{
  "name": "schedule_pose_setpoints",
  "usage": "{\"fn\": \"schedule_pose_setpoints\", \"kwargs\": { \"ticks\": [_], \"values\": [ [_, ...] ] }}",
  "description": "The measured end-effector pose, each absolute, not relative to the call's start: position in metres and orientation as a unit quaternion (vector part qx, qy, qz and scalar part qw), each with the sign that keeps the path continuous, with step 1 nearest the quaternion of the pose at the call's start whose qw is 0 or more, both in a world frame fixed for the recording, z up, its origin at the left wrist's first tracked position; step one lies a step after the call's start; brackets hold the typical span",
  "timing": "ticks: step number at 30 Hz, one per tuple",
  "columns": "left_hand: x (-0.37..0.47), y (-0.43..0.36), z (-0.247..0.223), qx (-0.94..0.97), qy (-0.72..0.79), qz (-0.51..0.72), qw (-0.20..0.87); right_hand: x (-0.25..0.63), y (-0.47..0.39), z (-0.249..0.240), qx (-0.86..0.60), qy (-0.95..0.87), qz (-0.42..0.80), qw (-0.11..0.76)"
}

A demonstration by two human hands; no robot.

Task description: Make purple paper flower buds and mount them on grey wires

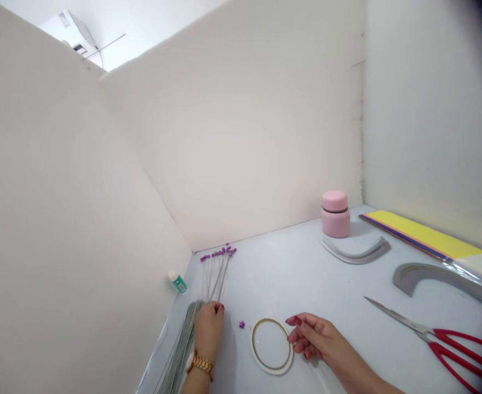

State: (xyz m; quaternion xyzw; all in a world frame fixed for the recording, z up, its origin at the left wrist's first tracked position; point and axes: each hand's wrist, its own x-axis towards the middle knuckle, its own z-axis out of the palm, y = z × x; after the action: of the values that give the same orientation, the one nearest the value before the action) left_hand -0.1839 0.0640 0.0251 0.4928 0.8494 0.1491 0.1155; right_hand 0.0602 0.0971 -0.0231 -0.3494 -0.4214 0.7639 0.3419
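Note:
My left hand [208, 326] lies over a bundle of thin grey-green wires [179, 345] at the left, wearing a gold watch [202, 365]. Its thumb and fingers are pinched together beside the wires; what is between them is too small to make out. Beyond the fingertips, several wire stems [214, 279] fan out with small purple heads [220, 252]. My right hand [313, 336] hovers at the right edge of a roll of narrow white tape [257, 358], its fingers loosely curled and apart, with nothing visible in them. One loose purple piece [241, 324] rests between my hands, left of the roll.
Red-handled scissors [425, 332] lie partly spread at the right. Behind them are curved grey strips [354, 257], a larger grey curved bundle [438, 273], and yellow sheets [425, 232]. A pink jar [335, 216] stands by the back wall; a green-white glue stick [178, 282] lies left.

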Motion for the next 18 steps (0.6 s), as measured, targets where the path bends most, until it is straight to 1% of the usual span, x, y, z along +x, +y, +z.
{"fn": "schedule_pose_setpoints", "kwargs": {
  "ticks": [9,18],
  "values": [
    [-0.186,0.073,0.024,0.496,0.856,0.111,0.092,0.063,0.093,-0.015,-0.346,-0.439,0.757,0.339],
    [-0.184,0.065,0.022,0.488,0.858,0.152,0.047,0.064,0.092,-0.011,-0.344,-0.452,0.751,0.337]
  ]
}}
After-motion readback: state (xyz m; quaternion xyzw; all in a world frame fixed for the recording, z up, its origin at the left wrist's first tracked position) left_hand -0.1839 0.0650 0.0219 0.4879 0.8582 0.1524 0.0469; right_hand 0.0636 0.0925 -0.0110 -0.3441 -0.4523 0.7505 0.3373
